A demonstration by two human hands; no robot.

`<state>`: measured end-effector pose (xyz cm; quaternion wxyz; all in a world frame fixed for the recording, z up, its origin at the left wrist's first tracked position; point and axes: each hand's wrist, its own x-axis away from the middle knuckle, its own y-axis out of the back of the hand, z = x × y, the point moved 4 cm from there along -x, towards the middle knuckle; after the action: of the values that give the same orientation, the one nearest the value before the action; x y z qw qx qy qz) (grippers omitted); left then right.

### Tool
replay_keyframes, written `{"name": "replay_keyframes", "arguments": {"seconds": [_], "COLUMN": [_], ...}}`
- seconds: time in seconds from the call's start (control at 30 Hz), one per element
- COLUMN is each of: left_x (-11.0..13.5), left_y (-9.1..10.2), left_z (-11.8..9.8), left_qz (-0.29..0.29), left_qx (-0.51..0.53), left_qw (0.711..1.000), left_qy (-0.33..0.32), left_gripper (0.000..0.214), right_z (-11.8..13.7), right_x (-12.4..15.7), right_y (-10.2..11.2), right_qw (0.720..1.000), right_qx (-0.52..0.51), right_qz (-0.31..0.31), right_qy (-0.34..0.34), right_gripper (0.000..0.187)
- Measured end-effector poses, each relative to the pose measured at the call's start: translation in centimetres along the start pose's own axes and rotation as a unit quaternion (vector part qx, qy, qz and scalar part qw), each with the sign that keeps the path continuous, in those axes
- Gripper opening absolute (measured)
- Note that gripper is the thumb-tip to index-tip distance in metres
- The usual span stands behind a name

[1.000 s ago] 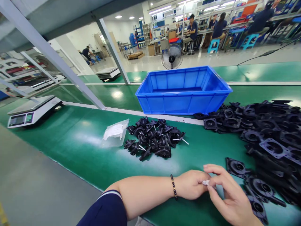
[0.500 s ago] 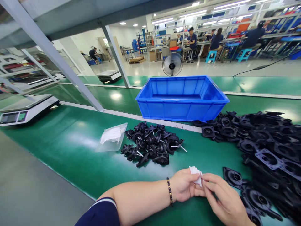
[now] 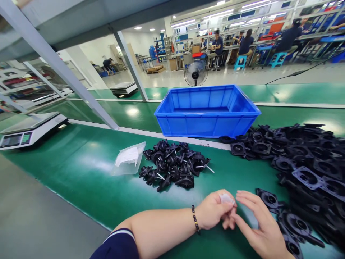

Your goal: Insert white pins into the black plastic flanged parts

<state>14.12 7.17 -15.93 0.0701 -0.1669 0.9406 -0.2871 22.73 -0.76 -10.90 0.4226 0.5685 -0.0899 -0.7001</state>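
My left hand [image 3: 215, 210] is closed around a small bundle of white pins [image 3: 225, 198] that sticks up from its fist, low over the green belt [image 3: 81, 169]. Close beside it, my right hand [image 3: 257, 225] has its fingers bent and touches the left fingers just under the bundle. A small heap of black plastic parts [image 3: 175, 165], some with white pins in them, lies just beyond my hands. A large heap of black parts [image 3: 302, 169] spreads to the right, its nearest pieces next to my right hand.
A blue bin [image 3: 206, 124] stands behind the small heap. A clear bag with white pins [image 3: 128, 161] lies left of it. A weighing scale [image 3: 29, 129] sits at the far left, a slanted metal post [image 3: 64, 70] crosses above. People work at benches far behind.
The white bundle stuck up higher between my fingers half a second ago and now sits lower in my left fist. My right hand's fingers have shifted slightly away from it. The view moved a little.
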Motion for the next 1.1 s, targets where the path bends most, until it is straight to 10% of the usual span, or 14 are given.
{"name": "replay_keyframes", "arguments": {"seconds": [0.13, 0.3, 1.1], "left_x": [1.2, 1.7, 1.6], "left_y": [-1.4, -2.3, -2.2], "left_z": [-1.8, -3.2, -2.6], "left_qz": [0.039, 0.045, 0.061], "left_qx": [-0.272, -0.336, -0.381], "left_qw": [0.95, 0.911, 0.896], "left_qy": [-0.149, -0.236, -0.222], "left_gripper": [0.02, 0.01, 0.013], "right_z": [-0.5, 0.3, 0.7], "right_x": [0.8, 0.7, 0.8], "right_y": [-0.5, -0.8, -0.6], "right_qw": [0.997, 0.995, 0.992], "right_qx": [-0.044, -0.074, -0.102], "right_qz": [0.018, 0.043, 0.068], "right_qy": [-0.067, -0.045, -0.036], "right_gripper": [0.032, 0.025, 0.017]}}
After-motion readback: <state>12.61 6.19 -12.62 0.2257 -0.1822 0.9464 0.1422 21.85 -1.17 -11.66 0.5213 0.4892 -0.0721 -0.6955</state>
